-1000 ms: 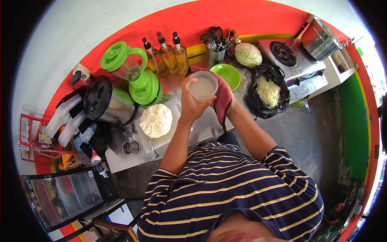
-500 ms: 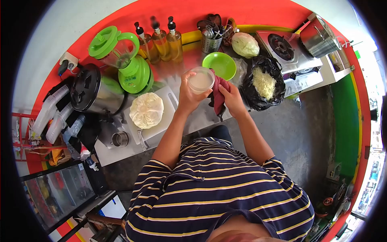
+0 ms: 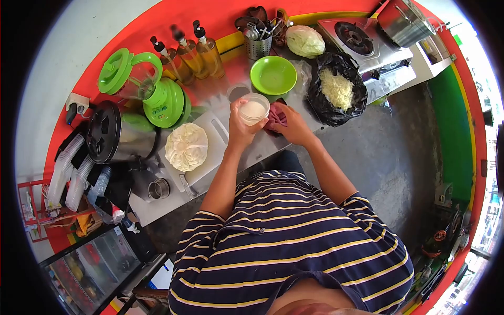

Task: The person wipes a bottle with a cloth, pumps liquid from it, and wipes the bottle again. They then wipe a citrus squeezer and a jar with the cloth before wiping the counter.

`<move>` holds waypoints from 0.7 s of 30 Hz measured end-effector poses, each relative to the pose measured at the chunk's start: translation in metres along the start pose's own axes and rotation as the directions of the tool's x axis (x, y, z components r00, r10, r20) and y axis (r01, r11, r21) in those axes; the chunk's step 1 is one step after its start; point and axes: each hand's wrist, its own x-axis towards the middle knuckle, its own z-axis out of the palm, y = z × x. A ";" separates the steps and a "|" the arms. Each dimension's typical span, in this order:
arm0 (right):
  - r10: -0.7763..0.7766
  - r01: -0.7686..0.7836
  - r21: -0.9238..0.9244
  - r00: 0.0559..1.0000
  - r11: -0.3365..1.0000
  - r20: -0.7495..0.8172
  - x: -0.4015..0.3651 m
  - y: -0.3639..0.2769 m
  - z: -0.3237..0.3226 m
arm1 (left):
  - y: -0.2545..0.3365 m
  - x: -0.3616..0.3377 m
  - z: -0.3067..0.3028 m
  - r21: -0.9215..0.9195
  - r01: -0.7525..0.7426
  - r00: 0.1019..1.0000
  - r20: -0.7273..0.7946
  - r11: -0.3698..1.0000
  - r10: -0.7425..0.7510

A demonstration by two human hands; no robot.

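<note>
My left hand [image 3: 241, 126] is wrapped round a small clear tub [image 3: 254, 108] with white contents. Close to its right, my right hand [image 3: 294, 127] grips a dark red cloth [image 3: 276, 117]. A round lid or disc [image 3: 239, 93] lies on the steel counter behind the tub. The green bowl [image 3: 273, 75] stands just beyond both hands. To the left, a pale cabbage [image 3: 187, 147] rests on a white cutting board [image 3: 214, 137], with a knife [image 3: 186, 186] at the board's near edge.
A green blender [image 3: 164, 102], pump bottles [image 3: 211, 59] and a large lidded pot [image 3: 122, 132] stand at the left and back. On the right are a black bag of shredded cabbage [image 3: 337, 90], a whole cabbage [image 3: 305, 41] and a stove [image 3: 362, 42].
The view has shifted. The tub no longer covers the round disc behind it. My right hand's fingers and the cloth are now lower and more bunched beside the tub.
</note>
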 end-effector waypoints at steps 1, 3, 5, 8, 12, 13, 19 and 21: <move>-0.077 0.078 0.010 0.996 0.997 -0.046 0.001 -0.006 -0.003 | 0.005 0.001 -0.001 -0.008 0.021 1.000 -0.001 1.000 -0.021; -0.166 0.173 0.069 0.981 0.982 -0.097 0.005 -0.022 -0.005 | 0.016 0.006 -0.005 0.003 0.035 0.999 0.016 0.999 -0.035; -0.258 0.277 0.119 0.954 0.953 -0.153 0.010 -0.036 -0.008 | 0.024 0.012 -0.007 0.014 0.043 0.999 0.027 0.999 -0.043; -0.265 0.283 0.214 0.958 0.935 -0.106 0.018 -0.055 -0.012 | 0.027 0.024 -0.009 -0.125 0.041 0.997 0.064 0.991 -0.034; -0.351 0.368 0.129 0.926 0.921 -0.136 0.040 -0.067 -0.017 | 0.026 0.043 -0.013 -0.051 -0.017 0.997 0.079 0.999 0.021; -0.350 0.370 0.159 0.926 0.915 -0.142 0.048 -0.067 -0.017 | 0.027 0.049 -0.015 -0.032 -0.026 0.995 0.092 0.999 0.029; -0.300 0.322 0.211 0.945 0.923 -0.130 0.107 -0.063 -0.014 | 0.014 0.089 -0.019 0.000 -0.065 0.998 0.009 0.998 0.065; -0.293 0.309 0.185 0.950 0.933 -0.111 0.127 -0.062 -0.015 | -0.001 0.104 -0.020 0.060 -0.072 0.996 -0.040 0.996 0.075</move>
